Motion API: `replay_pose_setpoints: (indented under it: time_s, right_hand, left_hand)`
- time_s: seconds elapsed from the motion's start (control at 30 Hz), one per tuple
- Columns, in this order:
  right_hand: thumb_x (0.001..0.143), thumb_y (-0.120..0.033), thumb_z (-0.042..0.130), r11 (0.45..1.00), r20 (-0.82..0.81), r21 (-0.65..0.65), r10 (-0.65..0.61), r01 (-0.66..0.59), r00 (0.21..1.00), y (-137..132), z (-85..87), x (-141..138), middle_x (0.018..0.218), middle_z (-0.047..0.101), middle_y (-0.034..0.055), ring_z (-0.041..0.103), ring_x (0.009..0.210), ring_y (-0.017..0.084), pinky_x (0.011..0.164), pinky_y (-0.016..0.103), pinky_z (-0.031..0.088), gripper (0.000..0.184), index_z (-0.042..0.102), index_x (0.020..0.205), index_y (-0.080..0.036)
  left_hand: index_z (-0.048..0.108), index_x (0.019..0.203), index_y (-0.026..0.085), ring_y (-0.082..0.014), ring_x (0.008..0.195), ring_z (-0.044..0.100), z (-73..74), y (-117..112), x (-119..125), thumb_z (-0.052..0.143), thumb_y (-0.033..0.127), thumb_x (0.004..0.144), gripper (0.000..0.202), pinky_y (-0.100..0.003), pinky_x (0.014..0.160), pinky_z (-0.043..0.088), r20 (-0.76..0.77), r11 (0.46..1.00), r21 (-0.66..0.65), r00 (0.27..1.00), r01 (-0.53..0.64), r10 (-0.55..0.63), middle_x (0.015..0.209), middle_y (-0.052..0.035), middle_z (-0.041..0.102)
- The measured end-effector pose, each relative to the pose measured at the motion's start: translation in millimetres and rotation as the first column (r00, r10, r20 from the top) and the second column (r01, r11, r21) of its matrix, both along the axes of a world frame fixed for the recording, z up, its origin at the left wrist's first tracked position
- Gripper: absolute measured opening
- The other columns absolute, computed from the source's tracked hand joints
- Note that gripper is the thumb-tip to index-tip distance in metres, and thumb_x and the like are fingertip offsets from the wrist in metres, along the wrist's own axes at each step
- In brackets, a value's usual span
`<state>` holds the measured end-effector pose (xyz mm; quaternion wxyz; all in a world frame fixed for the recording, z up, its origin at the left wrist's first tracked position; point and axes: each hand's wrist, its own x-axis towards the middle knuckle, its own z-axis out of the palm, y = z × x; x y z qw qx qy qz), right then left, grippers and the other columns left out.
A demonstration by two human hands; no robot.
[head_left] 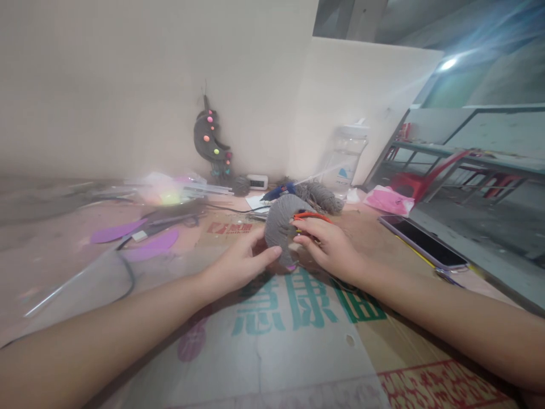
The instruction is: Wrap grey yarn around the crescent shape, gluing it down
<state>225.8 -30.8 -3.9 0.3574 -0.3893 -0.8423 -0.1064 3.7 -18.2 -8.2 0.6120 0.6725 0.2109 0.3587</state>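
My left hand [244,258] grips the lower left edge of a crescent [281,224] wound with grey yarn, thumb in front and fingers behind. A bit of purple shows at the crescent's lower tip. Close against its inner curve, my right hand [326,247] is closed, thumb and forefinger pinched near the yarn. Orange-handled scissors [313,217] sit in that hand; their blades are mostly hidden. Just behind the crescent lie a blue glue gun [279,191] and a loose skein of grey yarn [321,196].
A finished-looking grey crescent with coloured dots [206,136] hangs on the wall. To the left are purple cutouts [117,231], clear sticks [208,187] and a cable. On the right stand a water bottle [347,159], a pink packet [389,200] and a phone [423,241]. Printed cardboard [306,352] covers the table.
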Motion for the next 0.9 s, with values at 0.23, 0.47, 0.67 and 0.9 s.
replay_pose_setpoints:
  time_s: [0.23, 0.47, 0.67, 0.9]
  right_hand:
    - [0.096, -0.027, 0.051, 1.0, -0.012, 0.014, 0.012, -0.012, 1.0, 1.3, -0.5, 0.1, 0.101, 0.076, 0.0119, 0.071, 0.092, 0.022, 0.084, 0.036, 0.056, 0.025, 0.07, 0.109, -0.015]
    - [0.096, -0.026, 0.05, 1.0, -0.023, -0.024, 0.017, -0.018, 1.0, 1.3, 0.0, 1.0, 0.101, 0.076, 0.0094, 0.071, 0.091, 0.021, 0.083, 0.035, 0.056, 0.024, 0.07, 0.109, -0.019]
    - [0.096, -0.026, 0.05, 0.999, -0.154, -0.032, -0.026, 0.022, 0.988, 2.2, -2.3, 1.0, 0.11, 0.074, 0.0083, 0.069, 0.103, 0.021, 0.092, 0.036, 0.055, 0.027, 0.068, 0.115, -0.021]
    - [0.097, -0.026, 0.049, 0.998, -0.078, -0.054, 0.009, -0.014, 0.997, 2.9, -0.6, 2.3, 0.109, 0.074, 0.0101, 0.069, 0.102, 0.023, 0.091, 0.039, 0.055, 0.028, 0.068, 0.116, -0.019]
  left_hand:
    - [0.058, 0.129, 0.017, -0.0191, 0.089, 0.066, -1.7, 0.2, -0.8, 0.063, 0.033, 0.089, 0.043, -0.03, 0.073, 0.059, -0.014, 1.0, 0.019, 1.0, 0.02, -0.02, 0.118, -0.0115, 0.067]
    - [0.06, 0.126, 0.017, -0.0216, 0.089, 0.068, -0.1, -0.1, -0.4, 0.067, 0.035, 0.086, 0.045, -0.031, 0.073, 0.058, -0.008, 1.0, -0.006, 1.0, 0.021, -0.021, 0.118, -0.0124, 0.068]
    - [0.062, 0.114, 0.017, -0.0159, 0.067, 0.067, 2.4, 1.8, 0.6, 0.072, 0.034, 0.082, 0.037, -0.027, 0.063, 0.053, 0.06, 0.993, -0.121, 0.998, -0.003, 0.01, 0.096, -0.007, 0.073]
    - [0.065, 0.099, 0.016, -0.013, 0.059, 0.06, 6.0, 2.8, 1.4, 0.075, 0.033, 0.078, 0.028, -0.025, 0.061, 0.049, 0.072, 0.99, -0.103, 0.992, -0.096, 0.103, 0.078, -0.0025, 0.07]
